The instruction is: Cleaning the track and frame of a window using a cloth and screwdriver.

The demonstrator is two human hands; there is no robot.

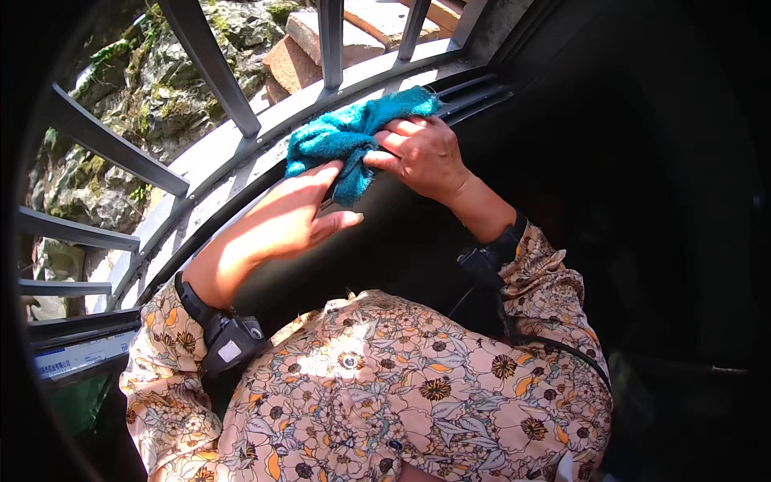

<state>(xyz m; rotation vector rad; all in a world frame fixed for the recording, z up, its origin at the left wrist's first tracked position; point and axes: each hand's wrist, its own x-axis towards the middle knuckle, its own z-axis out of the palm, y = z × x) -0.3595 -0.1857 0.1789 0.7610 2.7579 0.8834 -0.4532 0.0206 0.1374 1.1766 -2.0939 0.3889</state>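
Observation:
A crumpled teal terry cloth (346, 138) lies over the dark window track (473, 96) along the sill. My right hand (421, 156) grips the cloth's right part, thumb and fingers closed on its folds. From the left, my left hand (295, 211) reaches the cloth's lower edge. Its fingertips touch the fabric and are partly hidden there, while the thumb stands well apart with nothing against it. Sunlight falls across the left hand and forearm. Both wrists carry black strapped devices, the left one (232, 340) in plain view.
Grey metal bars (211, 66) rise from the outer sill (220, 162). Beyond them are mossy rock (174, 108) and stacked bricks (295, 63). A label strip (84, 355) with writing is at lower left. A black cable (566, 346) runs along my right sleeve. Deep shadow hides the right side.

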